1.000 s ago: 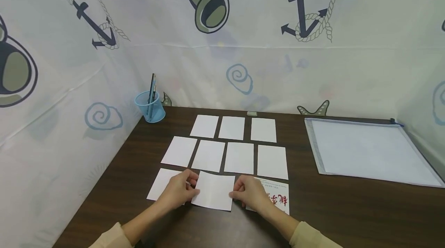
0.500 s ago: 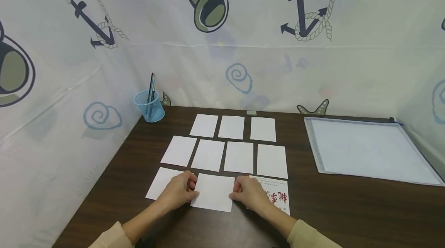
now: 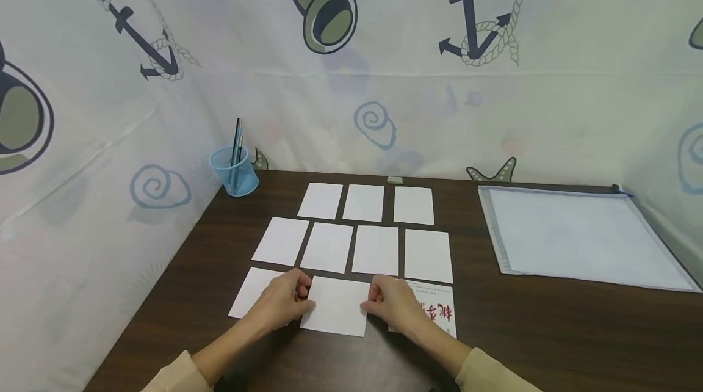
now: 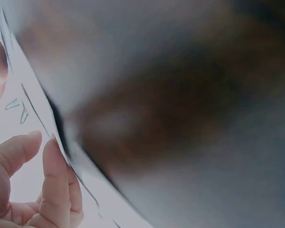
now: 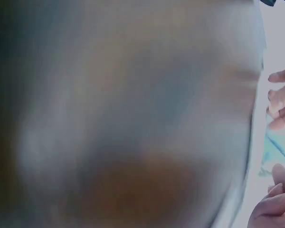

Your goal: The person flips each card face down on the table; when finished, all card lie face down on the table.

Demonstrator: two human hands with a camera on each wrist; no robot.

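A blank white card (image 3: 335, 306) lies flat at the front of the dark table, between both hands. My left hand (image 3: 279, 300) holds its left edge with curled fingers, the thumb tip over the border. At the opposite edge, my right hand (image 3: 394, 303) holds it the same way. Another white card (image 3: 254, 291) is partly covered by the left hand. Beside the right hand a card with red characters (image 3: 439, 309) lies face up, partly hidden by that hand. Fingers of the left hand (image 4: 52, 185) and of the right hand (image 5: 275, 204) show at the wrist views' edges.
Two rows of blank white cards (image 3: 376, 250) lie behind the hands. A blue cup (image 3: 235, 175) with pens stands at the back left, and a small pale block (image 3: 395, 180) at the back edge. A large white board (image 3: 582, 236) lies on the right.
The front middle card was slightly bent between the hands a second ago; now it lies flat. Both hands have kept almost the same place at its sides.
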